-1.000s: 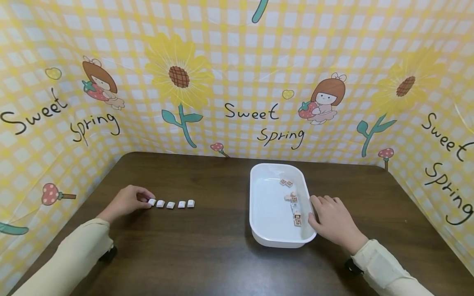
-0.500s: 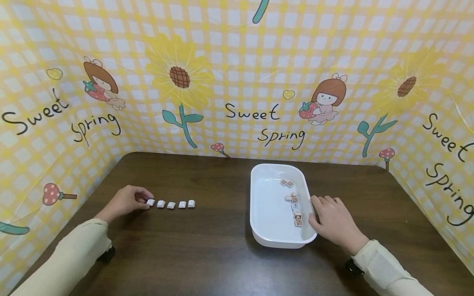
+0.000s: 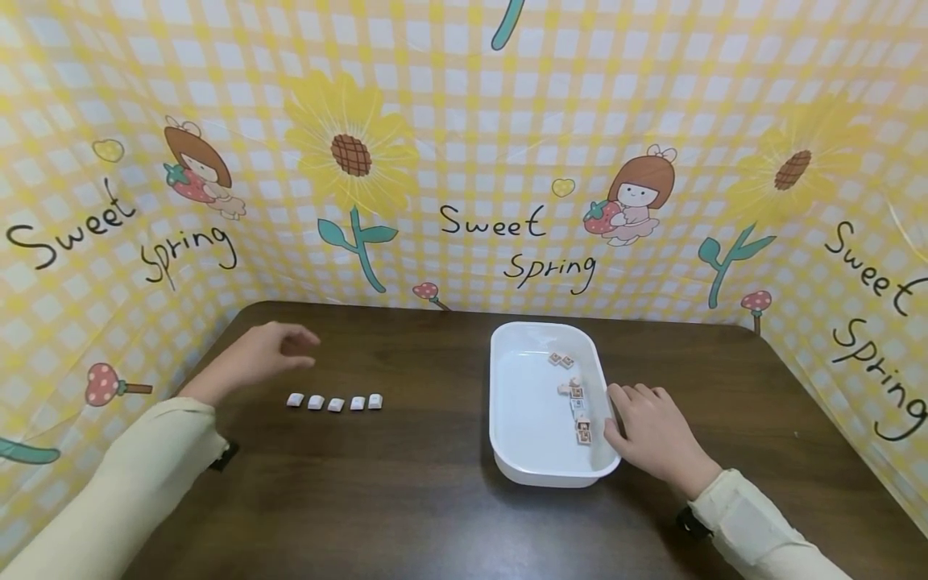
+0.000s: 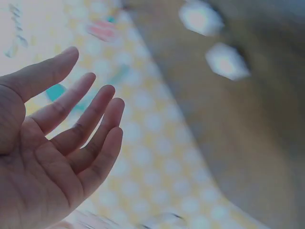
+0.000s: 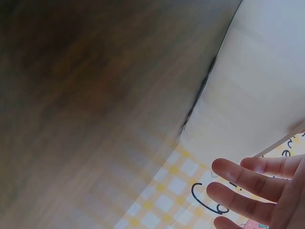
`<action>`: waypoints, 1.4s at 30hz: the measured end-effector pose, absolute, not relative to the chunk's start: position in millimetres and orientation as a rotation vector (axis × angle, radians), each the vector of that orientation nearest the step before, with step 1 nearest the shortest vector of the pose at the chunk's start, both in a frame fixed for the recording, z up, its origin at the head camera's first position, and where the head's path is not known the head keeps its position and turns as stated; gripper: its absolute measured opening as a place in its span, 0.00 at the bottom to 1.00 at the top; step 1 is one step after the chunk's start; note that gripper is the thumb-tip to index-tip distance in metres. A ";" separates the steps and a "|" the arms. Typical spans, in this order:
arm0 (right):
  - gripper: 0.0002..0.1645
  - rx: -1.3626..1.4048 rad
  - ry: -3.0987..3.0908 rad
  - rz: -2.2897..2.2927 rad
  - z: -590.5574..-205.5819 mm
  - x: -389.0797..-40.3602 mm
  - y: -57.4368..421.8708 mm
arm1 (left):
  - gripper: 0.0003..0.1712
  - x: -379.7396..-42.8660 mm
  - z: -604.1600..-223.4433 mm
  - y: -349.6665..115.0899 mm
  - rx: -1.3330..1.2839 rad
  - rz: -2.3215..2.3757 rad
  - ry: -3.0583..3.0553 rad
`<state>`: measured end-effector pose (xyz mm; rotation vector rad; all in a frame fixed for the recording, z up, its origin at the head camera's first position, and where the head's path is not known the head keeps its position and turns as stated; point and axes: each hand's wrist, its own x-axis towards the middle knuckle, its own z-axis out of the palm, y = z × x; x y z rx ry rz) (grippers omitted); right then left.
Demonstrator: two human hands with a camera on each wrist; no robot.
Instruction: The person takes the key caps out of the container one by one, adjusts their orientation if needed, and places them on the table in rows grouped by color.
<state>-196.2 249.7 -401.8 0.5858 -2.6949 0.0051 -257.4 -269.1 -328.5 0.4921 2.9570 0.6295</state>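
Several white keycaps (image 3: pixel 336 404) lie in a slightly uneven row on the dark table. My left hand (image 3: pixel 271 350) is raised above and behind the left end of this row, fingers spread loosely with nothing between them. In the left wrist view its palm and relaxed fingers (image 4: pixel 102 129) show, apart from two blurred white keycaps. My right hand (image 3: pixel 656 431) rests at the right rim of a white tray (image 3: pixel 518 471), index finger and thumb at the edge. The right wrist view shows loosely extended fingers (image 5: pixel 248 179) beside the tray's outer wall. Brown and white keycaps (image 3: pixel 577 393) lie inside the tray.
The brown wooden table (image 3: pixel 406 483) ends at the back against a yellow checked cloth (image 3: pixel 464 145) printed with flowers and lettering. This cloth also rises along both sides. Two keycaps (image 3: pixel 561 360) sit apart near the tray's far end.
My left hand shifted the leftmost keycap slightly left, then let go of it and rose up and away from the row. My right hand and the tray stay where they were.
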 end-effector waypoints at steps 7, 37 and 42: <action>0.15 0.594 -2.684 0.001 -402.6 -195.8 250.3 | 0.16 -265.1 -292.5 -172.8 0.733 0.632 2.944; 0.15 0.633 -2.616 -0.009 -403.3 -197.8 250.3 | 0.03 -287.0 -373.5 112.4 0.953 0.167 2.770; 0.15 0.626 -2.627 -0.012 -402.5 -197.3 251.3 | 0.03 -283.5 -377.5 111.7 0.954 0.176 2.815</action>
